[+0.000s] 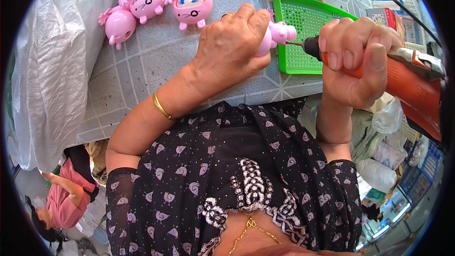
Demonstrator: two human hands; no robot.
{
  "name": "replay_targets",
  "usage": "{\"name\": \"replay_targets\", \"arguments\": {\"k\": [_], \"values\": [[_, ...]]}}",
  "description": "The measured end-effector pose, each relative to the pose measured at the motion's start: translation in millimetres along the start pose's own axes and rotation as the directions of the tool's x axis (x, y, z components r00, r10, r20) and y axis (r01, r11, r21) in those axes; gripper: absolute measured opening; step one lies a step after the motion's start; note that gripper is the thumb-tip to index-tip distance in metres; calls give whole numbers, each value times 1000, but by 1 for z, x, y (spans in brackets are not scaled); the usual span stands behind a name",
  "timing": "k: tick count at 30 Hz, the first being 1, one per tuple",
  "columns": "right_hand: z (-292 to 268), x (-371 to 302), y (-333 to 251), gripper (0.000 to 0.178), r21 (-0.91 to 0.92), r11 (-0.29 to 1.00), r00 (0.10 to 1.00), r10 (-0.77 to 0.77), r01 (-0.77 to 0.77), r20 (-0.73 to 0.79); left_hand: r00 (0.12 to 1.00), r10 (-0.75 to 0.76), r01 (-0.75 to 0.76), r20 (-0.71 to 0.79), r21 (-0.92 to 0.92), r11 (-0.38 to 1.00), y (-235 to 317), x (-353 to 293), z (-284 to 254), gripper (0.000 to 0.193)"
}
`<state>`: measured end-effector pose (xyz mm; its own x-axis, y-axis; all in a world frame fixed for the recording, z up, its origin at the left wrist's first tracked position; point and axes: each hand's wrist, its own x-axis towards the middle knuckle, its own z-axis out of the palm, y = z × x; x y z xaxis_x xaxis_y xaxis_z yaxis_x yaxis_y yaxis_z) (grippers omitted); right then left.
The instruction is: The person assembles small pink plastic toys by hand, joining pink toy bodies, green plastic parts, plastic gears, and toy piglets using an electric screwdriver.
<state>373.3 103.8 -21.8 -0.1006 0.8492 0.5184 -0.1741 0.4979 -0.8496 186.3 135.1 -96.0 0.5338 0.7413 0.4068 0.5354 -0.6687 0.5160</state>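
Note:
My left hand (232, 40) is closed around a pink plastic toy (279, 34), whose knobbed end sticks out to the right. Most of that toy is hidden by my fingers. In my right hand (358, 54) is an orange and black electric screwdriver (403, 78), gripped by its body. Its thin bit (295, 43) points left and reaches the toy's protruding end; whether it touches a screw cannot be made out. Under the bit and the toy sits a green perforated tray (305, 68).
Several pink toys with printed faces (192, 7) stand along the far side of the grey patterned table (156, 80). A white woven sack (52, 66) hangs at the left. A red box (395, 21) and a black cable (403, 2) are at the far right. Another person (68, 192) sits lower left.

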Motion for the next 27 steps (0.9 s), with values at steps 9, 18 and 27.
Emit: {"name": "replay_targets", "arguments": {"k": [9, 18, 27], "values": [[-28, 16, -16, 21, 52, 999, 985, 3, 6, -172, 990, -140, 136, 27, 120, 983, -5, -5, -14, 83], [-39, 9, 24, 15, -41, 998, 908, 28, -49, -419, 907, -270, 245, 322, 116, 962, 12, -3, -57, 42], [-36, 3, 32, 12, -87, 995, 933, 10, -45, -359, 943, 192, -180, 270, -70, 981, -7, -2, -46, 60]]}}
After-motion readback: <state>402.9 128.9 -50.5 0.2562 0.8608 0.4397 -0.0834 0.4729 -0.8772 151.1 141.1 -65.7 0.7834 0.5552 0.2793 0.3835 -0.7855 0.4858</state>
